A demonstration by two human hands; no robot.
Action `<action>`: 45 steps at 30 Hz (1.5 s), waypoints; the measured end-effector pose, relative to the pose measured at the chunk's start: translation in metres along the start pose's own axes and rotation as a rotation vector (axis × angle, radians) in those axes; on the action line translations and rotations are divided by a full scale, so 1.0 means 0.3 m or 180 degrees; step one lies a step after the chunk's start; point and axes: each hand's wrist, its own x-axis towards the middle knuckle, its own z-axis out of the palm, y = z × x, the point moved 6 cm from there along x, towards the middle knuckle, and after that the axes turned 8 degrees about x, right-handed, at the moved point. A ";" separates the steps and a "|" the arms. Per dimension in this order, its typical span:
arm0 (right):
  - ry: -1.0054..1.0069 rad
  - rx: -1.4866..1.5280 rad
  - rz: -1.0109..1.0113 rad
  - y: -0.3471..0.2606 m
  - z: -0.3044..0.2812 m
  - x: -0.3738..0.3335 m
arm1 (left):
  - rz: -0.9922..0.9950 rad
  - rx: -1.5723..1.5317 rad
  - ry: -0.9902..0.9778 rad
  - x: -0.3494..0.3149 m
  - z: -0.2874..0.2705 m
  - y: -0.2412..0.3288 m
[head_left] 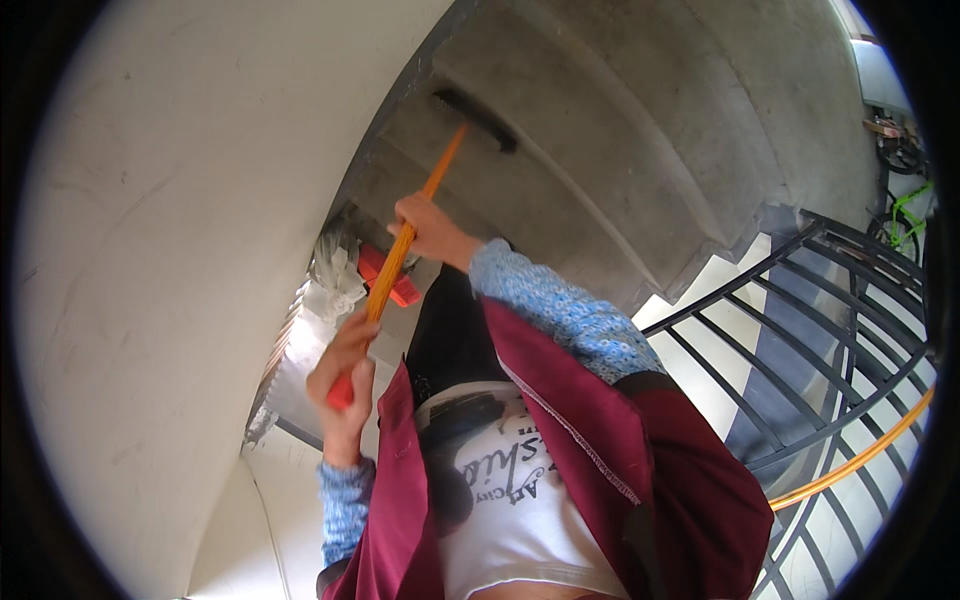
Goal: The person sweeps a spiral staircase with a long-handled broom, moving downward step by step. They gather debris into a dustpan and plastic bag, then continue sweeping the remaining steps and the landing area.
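An orange-handled broom (395, 265) slants up across the concrete stairs (580, 120). Its dark, narrow head (475, 118) rests on a step near the wall and is slightly blurred. My left hand (342, 375) is closed around the top of the handle, beside its red end cap. Further down the shaft, my right hand (430, 228) is wrapped around it. Both forearms wear blue patterned sleeve covers. Just beyond the handle, partly covered by it, lies a red thing (402, 288) that looks like a dustpan.
A pale curved wall (190, 200) runs along the left. Clear plastic bags (335, 275) sit by it near the red thing. A black metal railing (800, 320) with a yellow-orange handrail (860, 460) bounds the right. A green bicycle (905, 220) stands at far right.
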 end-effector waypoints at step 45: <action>-0.0870 0.0086 -0.0283 0.092 -0.045 -0.038 | 0.0060 0.0311 0.0523 -0.119 0.284 0.025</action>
